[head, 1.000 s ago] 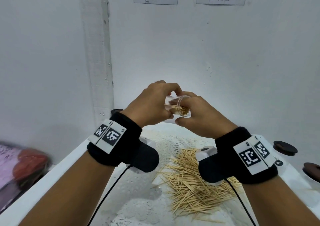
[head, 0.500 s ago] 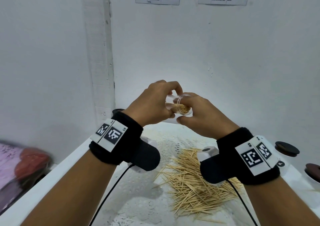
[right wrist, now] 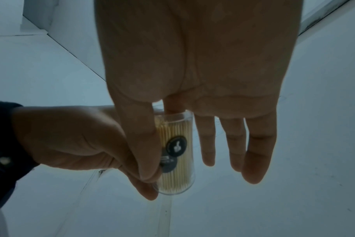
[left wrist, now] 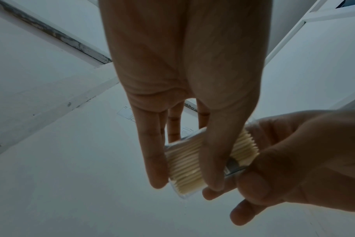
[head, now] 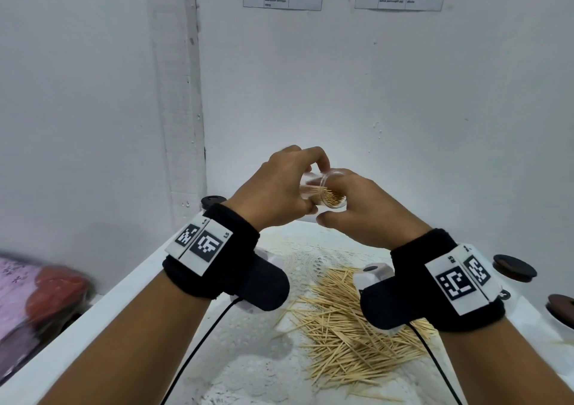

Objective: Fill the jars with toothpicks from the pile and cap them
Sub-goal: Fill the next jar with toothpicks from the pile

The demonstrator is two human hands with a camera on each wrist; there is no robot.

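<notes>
A clear plastic jar (head: 334,193) packed with toothpicks lies roughly sideways in the air above the table, its open mouth towards me. My left hand (head: 298,181) grips the jar's body between thumb and fingers (left wrist: 152,160). At the mouth end my right hand (head: 348,205) pinches the jar (right wrist: 184,160) with thumb and index finger, while its other fingers (right wrist: 251,152) hang straight. A dark round sticker shows on the jar's side. Below the hands, the loose toothpick pile (head: 351,320) lies on the white table.
Two dark brown lids (head: 514,268) (head: 562,303) sit at the table's right side, and a black lid (head: 212,201) at the back left corner. White walls close in behind and on the left. A pink and red thing (head: 46,289) lies beyond the table's left edge (head: 93,314).
Both hands keep their hold on the jar at about the same height. The right fingers have shifted slightly at the jar's mouth.
</notes>
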